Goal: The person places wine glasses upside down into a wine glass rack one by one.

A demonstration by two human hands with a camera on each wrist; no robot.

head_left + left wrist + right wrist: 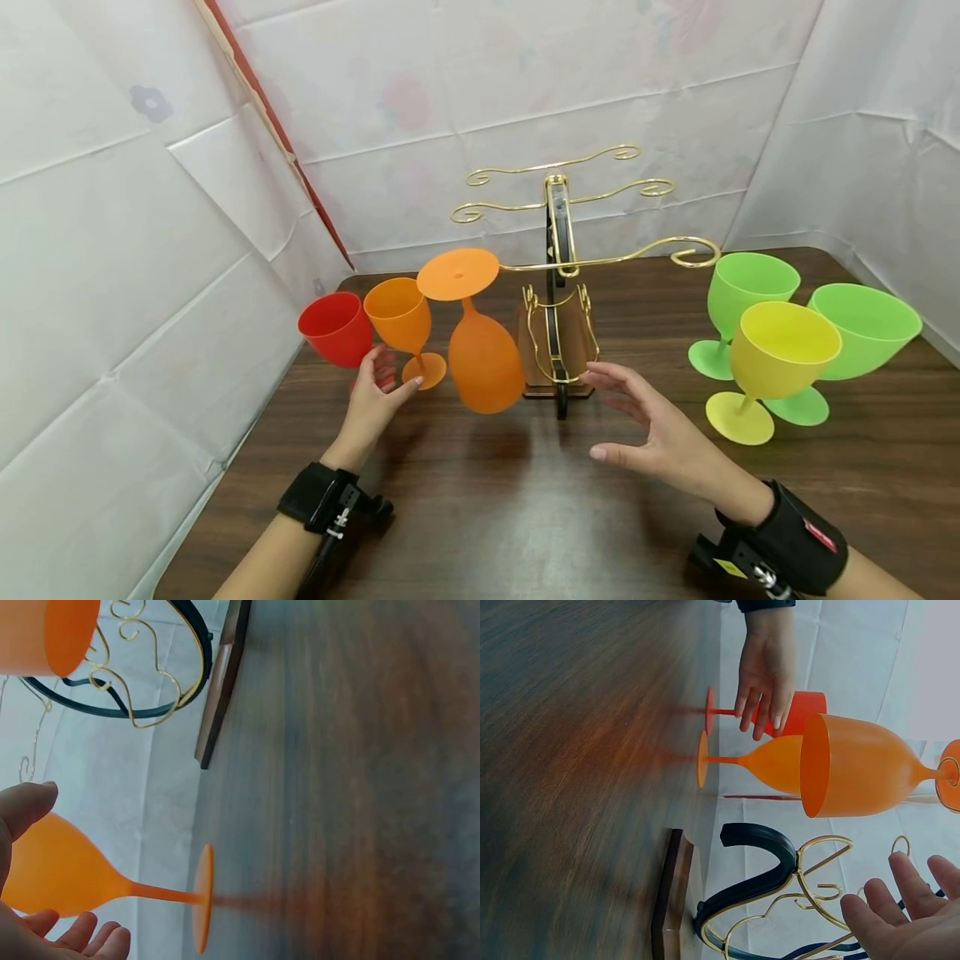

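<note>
I have the left hand (pixel 372 402), fingers loosely extended, beside the upright orange goblet (pixel 399 317); the right hand (pixel 660 433), fingers spread, is near the goblet rack (pixel 553 321), where an inverted orange goblet (pixel 486 365) hangs.

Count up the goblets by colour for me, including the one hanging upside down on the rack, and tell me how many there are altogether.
Red goblet: 1
Orange goblets: 2
Yellow goblet: 1
Green goblets: 2
Total: 6
</note>
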